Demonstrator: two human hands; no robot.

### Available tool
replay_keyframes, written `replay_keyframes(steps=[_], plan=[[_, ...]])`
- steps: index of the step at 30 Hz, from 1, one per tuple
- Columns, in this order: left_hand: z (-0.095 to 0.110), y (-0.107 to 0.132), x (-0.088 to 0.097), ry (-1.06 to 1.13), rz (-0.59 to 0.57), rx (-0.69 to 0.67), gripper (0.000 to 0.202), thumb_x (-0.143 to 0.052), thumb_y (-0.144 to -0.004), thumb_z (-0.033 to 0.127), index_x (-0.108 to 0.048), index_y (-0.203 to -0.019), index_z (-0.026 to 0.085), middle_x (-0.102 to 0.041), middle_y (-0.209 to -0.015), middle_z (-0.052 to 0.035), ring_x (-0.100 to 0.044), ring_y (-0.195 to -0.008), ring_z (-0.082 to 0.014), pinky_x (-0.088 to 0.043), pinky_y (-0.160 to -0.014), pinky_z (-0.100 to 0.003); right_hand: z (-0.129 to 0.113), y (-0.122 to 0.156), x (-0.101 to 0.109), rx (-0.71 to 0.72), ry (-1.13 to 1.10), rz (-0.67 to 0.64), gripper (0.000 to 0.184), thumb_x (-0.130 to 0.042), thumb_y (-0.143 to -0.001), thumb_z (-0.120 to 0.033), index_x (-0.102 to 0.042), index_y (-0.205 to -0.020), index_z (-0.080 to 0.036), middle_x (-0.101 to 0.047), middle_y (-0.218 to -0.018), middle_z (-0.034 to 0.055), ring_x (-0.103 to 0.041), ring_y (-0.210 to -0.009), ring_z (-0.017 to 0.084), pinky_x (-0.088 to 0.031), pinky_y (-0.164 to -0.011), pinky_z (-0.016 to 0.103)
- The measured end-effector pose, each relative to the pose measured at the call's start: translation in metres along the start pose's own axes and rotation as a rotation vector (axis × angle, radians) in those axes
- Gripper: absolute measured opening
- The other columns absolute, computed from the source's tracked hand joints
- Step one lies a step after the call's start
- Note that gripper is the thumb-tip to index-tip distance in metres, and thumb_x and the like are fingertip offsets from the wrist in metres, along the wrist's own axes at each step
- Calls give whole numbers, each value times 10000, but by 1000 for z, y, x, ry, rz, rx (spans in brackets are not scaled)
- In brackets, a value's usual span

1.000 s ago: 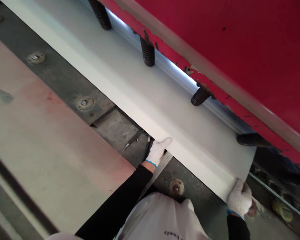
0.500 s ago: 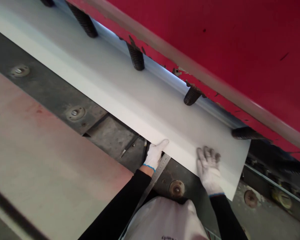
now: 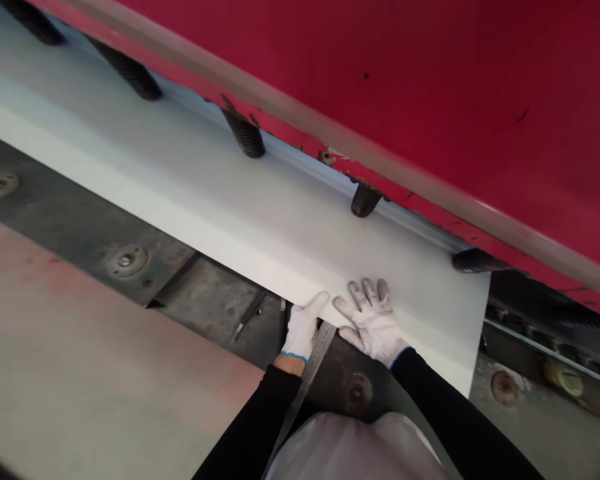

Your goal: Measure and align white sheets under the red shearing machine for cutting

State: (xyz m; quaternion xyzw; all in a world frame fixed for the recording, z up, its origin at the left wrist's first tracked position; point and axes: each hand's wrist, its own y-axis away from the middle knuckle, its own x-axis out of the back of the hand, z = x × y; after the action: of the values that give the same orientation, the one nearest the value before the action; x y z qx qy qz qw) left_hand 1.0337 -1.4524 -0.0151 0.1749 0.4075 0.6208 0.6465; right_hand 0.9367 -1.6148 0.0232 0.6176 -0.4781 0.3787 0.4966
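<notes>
A wide white metal sheet [image 3: 260, 220] lies slanted across the view, its front edge running down to the right, and its far side passes under a red machine [image 3: 380, 67]. My left hand [image 3: 304, 327], in a white knit glove with a blue cuff, is at that front edge. Its thumb lies on top and the fingers are hidden behind the edge. My right hand [image 3: 373, 321] rests flat on the sheet with fingers spread, just right of the left. A steel ruler [image 3: 316, 353] lies below my left hand, partly hidden by it.
Several black coil springs [image 3: 243, 133] stand between the chipped red machine and the sheet. Below the sheet is a dark steel bed [image 3: 80, 230] with round bolts [image 3: 127, 261], and a pink-stained pale surface [image 3: 80, 347] lies at lower left. A small metal tool [image 3: 245, 320] lies on the bed.
My right hand has moved left along the sheet, from its far corner to beside my left hand, and now lies flat on top. My left hand stays at the edge.
</notes>
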Motion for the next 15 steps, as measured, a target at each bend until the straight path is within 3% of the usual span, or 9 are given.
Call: replay_keyframes(steps=[6,10,15], plan=[[-1,-6,5,-52,33,34,504,-964,-739,334,-653,-1108,188,-766,-1177,-144,-764,-1052,-304,-657,-1017,-456,-3,-2,6,-13,-63,-32,726,-430,-1018,-680,-284,-1666,-387,-212,-1765,124,-206,-1599,473,-23,-1262,799],[0,-6,5,-63,90,42,557,-958,-759,314,-655,-1190,133,-768,-1144,-178,-780,-958,-302,-668,-984,-490,-2,-4,2,-6,-87,-58,761,-420,-1007,-711,-248,-1676,-391,-166,-1773,134,-139,-1607,506,37,-1240,825],[5,-1,-2,-41,57,27,394,-851,-857,207,-668,-1191,104,-763,-1177,-189,-774,-1013,-298,-635,-1050,-513,-1,-5,-4,-8,-112,-46,750,-404,-1013,-709,-220,-1677,-413,-166,-1774,131,-166,-1605,493,49,-1238,824]])
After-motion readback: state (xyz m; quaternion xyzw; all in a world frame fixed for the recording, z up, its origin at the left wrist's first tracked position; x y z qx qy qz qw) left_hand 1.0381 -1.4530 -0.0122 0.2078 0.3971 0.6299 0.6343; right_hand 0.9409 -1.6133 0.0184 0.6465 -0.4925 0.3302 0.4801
